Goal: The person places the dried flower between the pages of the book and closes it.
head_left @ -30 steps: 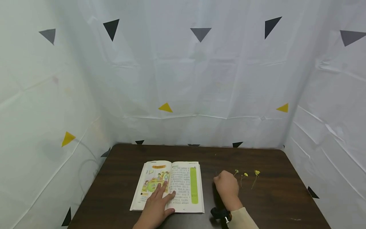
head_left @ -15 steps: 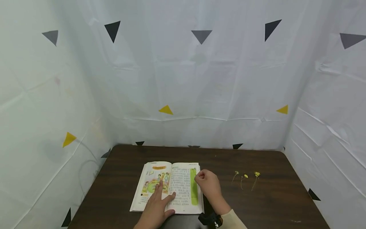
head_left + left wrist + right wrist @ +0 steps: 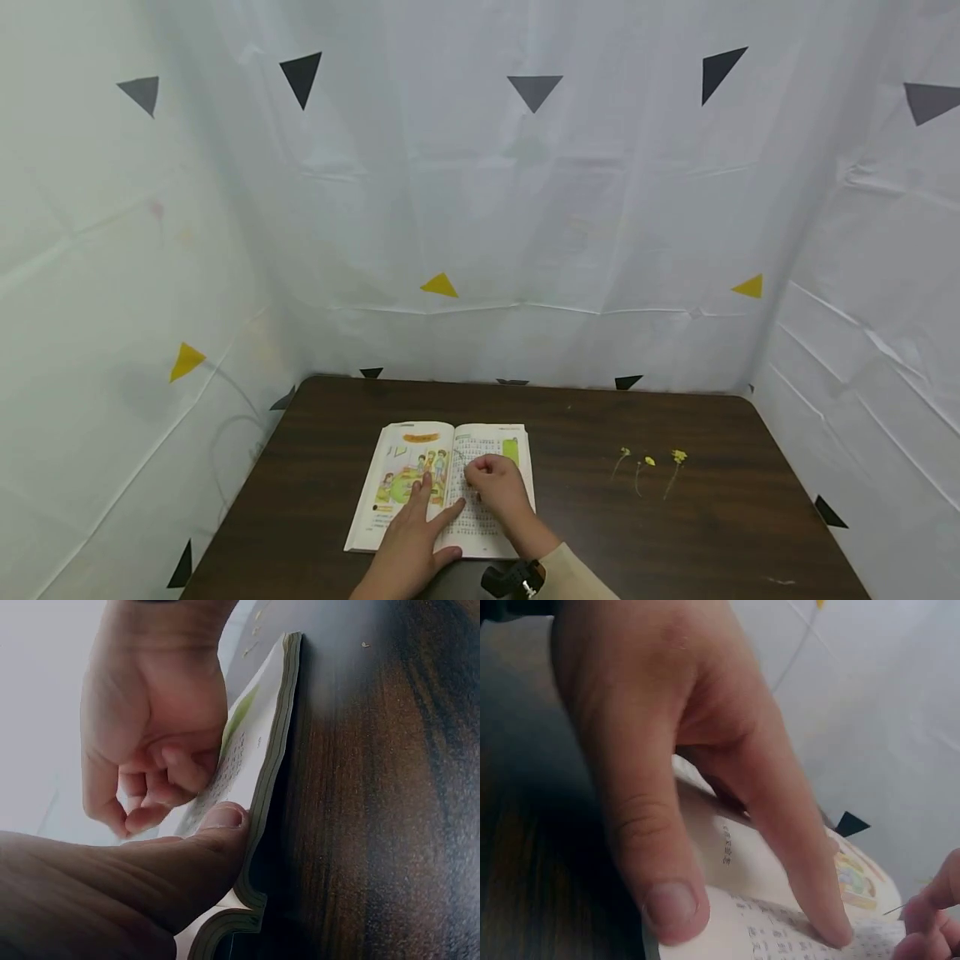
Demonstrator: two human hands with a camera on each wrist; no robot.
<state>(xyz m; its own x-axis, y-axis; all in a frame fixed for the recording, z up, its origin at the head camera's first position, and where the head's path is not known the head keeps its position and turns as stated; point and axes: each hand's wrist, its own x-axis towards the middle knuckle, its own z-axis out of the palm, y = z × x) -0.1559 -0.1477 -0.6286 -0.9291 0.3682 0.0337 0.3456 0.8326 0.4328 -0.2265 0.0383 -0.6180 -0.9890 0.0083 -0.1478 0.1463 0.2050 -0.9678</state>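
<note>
An open book (image 3: 490, 525) with printed pages and a coloured picture lies on the table. My left hand (image 3: 411, 533) rests on it with fingers spread, thumb and index finger (image 3: 810, 877) on the right page. Over that same page is my right hand (image 3: 501, 492), its fingers curled and thumb and fingertips together. A thin dark stem (image 3: 895, 909) sticks out of the pinch in the right wrist view. What is at the stem's other end is too small to make out. Several pale fingertips of the right hand (image 3: 161, 761) hover close over the page in the left wrist view.
Three small yellow flowers (image 3: 649, 461) on thin stems lie apart on the dark wooden table (image 3: 720, 517), right of the book. A white curtain (image 3: 525, 208) with triangles encloses the table's back and sides.
My right hand has moved left from beside the flowers, across the book's right edge, to over the right page. The left hand stays on the book.
</note>
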